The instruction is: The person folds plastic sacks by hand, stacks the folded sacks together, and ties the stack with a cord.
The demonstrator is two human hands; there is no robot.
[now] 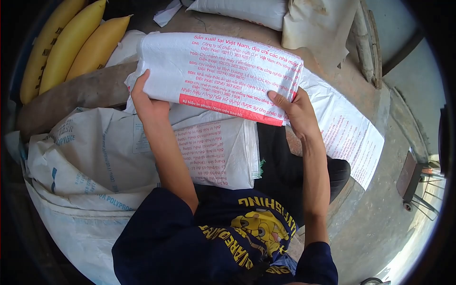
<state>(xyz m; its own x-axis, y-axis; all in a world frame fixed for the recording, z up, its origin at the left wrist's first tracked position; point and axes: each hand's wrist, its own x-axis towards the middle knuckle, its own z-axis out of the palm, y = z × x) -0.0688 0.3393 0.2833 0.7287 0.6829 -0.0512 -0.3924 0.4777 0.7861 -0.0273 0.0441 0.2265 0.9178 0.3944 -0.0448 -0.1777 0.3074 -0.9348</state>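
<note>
White-and-red woven-plastic sack (166,85), folded flat, is up in front of the navy yellow-print T-shirt (161,232), long axis spanning left hand (151,103) to right hand (300,113), both sets of fingers clamped on opposite ends, neither nearer.

navy short-sleeved shirt (175,244) | yellow capital lettering (261,202) | yellow cartoon figure print (256,227) | black legwear (338,176)

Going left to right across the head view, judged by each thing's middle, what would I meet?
Yellow sacks, left hand, folded white sack held between both hands, right hand, flat white printed sheet, brown panel.
</note>
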